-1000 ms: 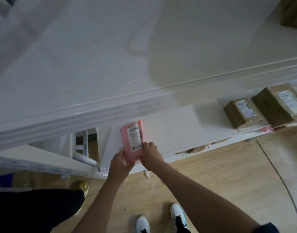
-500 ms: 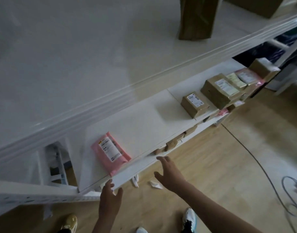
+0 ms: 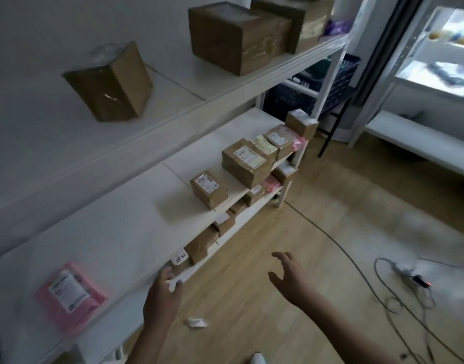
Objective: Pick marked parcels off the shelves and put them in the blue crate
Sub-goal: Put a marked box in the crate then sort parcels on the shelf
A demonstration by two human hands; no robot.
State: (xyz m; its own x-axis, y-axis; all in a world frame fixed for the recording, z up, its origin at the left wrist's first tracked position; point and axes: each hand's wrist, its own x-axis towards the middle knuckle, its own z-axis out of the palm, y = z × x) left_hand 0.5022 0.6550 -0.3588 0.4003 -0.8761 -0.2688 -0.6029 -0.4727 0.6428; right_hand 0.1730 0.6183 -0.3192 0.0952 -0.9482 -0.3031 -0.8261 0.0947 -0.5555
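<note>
Dim, soft-focus indoor view, lit from the upper right.
Daylight is admitted through the window (image 3: 446, 48), which is blown out; the floor (image 3: 357, 211) is smeared by motion blur, and straight edges are bowed by the wide lens.

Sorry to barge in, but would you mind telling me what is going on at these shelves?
A person is working along white shelves stocked with brown boxes. Neither hand holds a parcel: the left hand touches the front edge of the middle shelf, and the right hand is open in the air above the floor. A pink parcel lies flat on that shelf to the left. A blue crate sits behind the shelving's far end.
</note>
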